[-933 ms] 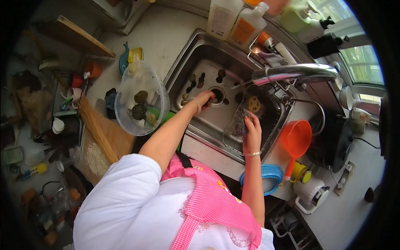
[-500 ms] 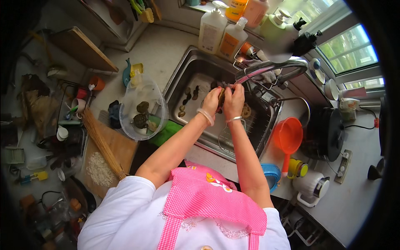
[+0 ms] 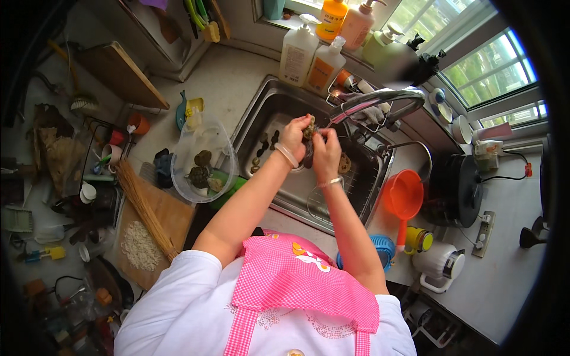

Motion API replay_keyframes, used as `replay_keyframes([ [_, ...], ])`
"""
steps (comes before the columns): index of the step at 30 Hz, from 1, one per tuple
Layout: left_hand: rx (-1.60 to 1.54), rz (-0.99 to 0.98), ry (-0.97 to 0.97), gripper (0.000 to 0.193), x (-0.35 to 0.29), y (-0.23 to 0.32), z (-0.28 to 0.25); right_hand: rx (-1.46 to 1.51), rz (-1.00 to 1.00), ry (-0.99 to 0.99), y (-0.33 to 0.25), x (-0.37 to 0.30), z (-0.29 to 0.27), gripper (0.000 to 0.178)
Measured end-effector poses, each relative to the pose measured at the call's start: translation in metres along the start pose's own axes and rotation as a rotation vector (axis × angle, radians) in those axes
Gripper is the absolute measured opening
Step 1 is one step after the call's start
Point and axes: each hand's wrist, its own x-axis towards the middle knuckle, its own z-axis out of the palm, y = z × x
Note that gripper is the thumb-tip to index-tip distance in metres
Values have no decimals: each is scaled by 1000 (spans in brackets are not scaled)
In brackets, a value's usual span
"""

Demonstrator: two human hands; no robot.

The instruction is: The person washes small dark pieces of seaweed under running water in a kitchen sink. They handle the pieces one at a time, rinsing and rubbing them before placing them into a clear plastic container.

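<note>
Over the middle of the stainless steel rectangular sink, the left hand holds a mottled brown, rough-skinned lump, its grip clamped around it near the fingertips. Just to its right, the right hand has its grip closed on a dark grey, crumpled pad between the two hands; exactly how the fingers lie on it is hidden. Small dark rounded pieces lie on the sink floor to the left. Beyond the hands, to the right, arches a shiny chrome tap. Left of the sink, on the pale surface, a clear plastic oval tub holds dark, rounded lumps. Right of the sink lies a red plastic long-handled scoop.
</note>
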Motion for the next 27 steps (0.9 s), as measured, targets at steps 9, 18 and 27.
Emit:
replay_keyframes([
  [9, 54, -89, 141, 20, -26, -13, 28, -225, -254, -22, -24, 23, -22, 10],
  [18, 198, -20, 196, 15, -19, -24, 22, -380, -339, -96, -9, 22, -28, 9],
  [27, 169, 13, 263, 17, -4, -17, 26, -330, -377, -175, -19, 9, -27, 11],
])
